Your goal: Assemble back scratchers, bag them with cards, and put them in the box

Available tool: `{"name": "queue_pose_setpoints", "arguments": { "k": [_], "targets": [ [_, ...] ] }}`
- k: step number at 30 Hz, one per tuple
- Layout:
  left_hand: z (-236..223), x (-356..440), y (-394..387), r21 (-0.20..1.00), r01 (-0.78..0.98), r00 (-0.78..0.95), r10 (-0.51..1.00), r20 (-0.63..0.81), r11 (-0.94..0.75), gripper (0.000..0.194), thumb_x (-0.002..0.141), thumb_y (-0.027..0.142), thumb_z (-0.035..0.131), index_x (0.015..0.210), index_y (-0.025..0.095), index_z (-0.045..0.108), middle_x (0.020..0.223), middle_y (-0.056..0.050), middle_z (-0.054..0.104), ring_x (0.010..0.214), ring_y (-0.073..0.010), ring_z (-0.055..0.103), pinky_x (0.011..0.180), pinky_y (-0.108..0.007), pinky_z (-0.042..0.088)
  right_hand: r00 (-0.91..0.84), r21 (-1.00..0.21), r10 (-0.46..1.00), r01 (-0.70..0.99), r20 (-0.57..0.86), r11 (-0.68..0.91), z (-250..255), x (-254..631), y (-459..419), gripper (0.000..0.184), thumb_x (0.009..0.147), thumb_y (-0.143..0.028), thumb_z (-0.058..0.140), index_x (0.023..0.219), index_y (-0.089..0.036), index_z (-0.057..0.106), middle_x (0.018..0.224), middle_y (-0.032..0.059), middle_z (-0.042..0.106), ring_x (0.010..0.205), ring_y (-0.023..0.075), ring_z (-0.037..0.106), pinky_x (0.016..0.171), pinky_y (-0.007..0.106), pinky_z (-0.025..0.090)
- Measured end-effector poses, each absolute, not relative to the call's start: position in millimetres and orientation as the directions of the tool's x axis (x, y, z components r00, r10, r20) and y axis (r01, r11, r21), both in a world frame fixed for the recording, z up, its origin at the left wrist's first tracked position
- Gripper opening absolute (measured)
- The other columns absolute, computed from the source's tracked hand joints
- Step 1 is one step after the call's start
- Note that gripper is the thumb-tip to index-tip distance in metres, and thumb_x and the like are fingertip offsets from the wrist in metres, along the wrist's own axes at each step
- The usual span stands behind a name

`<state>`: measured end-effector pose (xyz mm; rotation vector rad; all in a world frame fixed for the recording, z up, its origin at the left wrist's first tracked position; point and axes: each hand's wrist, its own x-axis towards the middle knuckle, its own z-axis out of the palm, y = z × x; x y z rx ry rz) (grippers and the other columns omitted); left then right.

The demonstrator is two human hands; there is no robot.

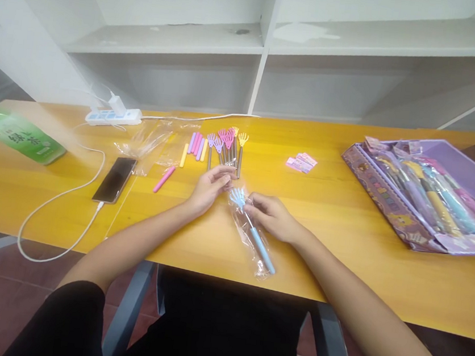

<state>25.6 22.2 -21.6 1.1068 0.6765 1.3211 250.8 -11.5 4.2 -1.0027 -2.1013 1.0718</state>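
Observation:
A light-blue back scratcher (262,249) with a small hand-shaped head lies slantwise inside a clear plastic bag (243,230) at the table's front. My right hand (273,216) is closed on the bag beside the scratcher's head. At the bag's top end, my left hand (212,189) pinches the clear film between thumb and fingers. Just beyond my left hand lie several loose scratcher heads on metal rods (227,139) in purple, pink and yellow. Left of those are several coloured handle tubes (198,146), with one pink tube (164,179) lying apart.
To the right, a purple display box (393,201) holds several bagged scratchers. Small pink cards (301,162) lie at mid-table. On the left are loose clear bags (149,145), a charging phone (114,180), its white cable, a power strip (113,116) and a green bottle (19,133).

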Motion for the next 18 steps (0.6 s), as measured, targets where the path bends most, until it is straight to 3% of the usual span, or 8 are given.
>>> {"name": "queue_pose_setpoints", "arguments": {
  "k": [3,6,11,14,18],
  "targets": [
    [-24.3,23.8,25.7,0.914,-0.374,0.153,0.961,0.229,-0.158,0.040,0.086,0.043,0.086,0.120,0.024,0.076,0.117,-0.007,0.072,0.094,-0.0154,0.066,0.080,-0.025,0.053,-0.439,-0.801,0.872,0.432,0.215,0.414,4.6,265.1,6.5,0.045,0.105,-0.061,0.049,0.086,-0.023,0.061,0.075,0.0018,0.064,0.069,0.0195,0.057,0.069,0.033,0.046],
    [-25.8,21.2,28.3,0.929,-0.311,0.143,0.956,0.255,-0.201,0.045,0.087,0.043,0.084,0.127,0.025,0.075,0.128,-0.009,0.071,0.105,-0.0202,0.067,0.080,-0.027,0.054,-0.214,-0.698,0.921,0.603,0.324,0.386,7.8,292.8,40.7,0.033,0.100,-0.053,0.057,0.091,-0.023,0.065,0.084,0.0056,0.070,0.076,0.0230,0.062,0.074,0.036,0.048],
    [-25.4,19.5,30.0,0.920,-0.318,0.189,0.935,0.300,-0.231,0.057,0.086,0.043,0.085,0.139,0.025,0.070,0.137,-0.012,0.069,0.125,-0.0283,0.064,0.100,-0.039,0.056,-0.089,-0.455,0.892,0.835,0.444,0.310,13.3,346.0,101.1,0.023,0.096,-0.043,0.061,0.096,-0.022,0.070,0.099,0.0126,0.071,0.094,0.0297,0.064,0.090,0.043,0.050],
    [-23.0,19.4,29.2,0.918,-0.323,0.234,0.920,0.314,-0.231,0.057,0.088,0.043,0.084,0.139,0.024,0.070,0.143,-0.013,0.066,0.137,-0.0302,0.058,0.110,-0.043,0.053,0.086,-0.481,0.881,0.860,0.466,0.171,2.3,364.7,120.4,0.033,0.096,-0.049,0.064,0.106,-0.018,0.071,0.103,0.0160,0.068,0.109,0.0336,0.062,0.097,0.046,0.050],
    [-22.0,18.3,28.8,0.926,-0.292,0.281,0.904,0.321,-0.238,0.061,0.088,0.040,0.085,0.144,0.024,0.066,0.142,-0.013,0.066,0.133,-0.0295,0.061,0.114,-0.046,0.052,0.116,-0.492,0.869,0.856,0.482,0.159,-21.6,375.9,129.2,0.047,0.093,-0.054,0.070,0.119,-0.015,0.070,0.119,0.0185,0.061,0.115,0.0342,0.060,0.105,0.048,0.049]
  ]
}}
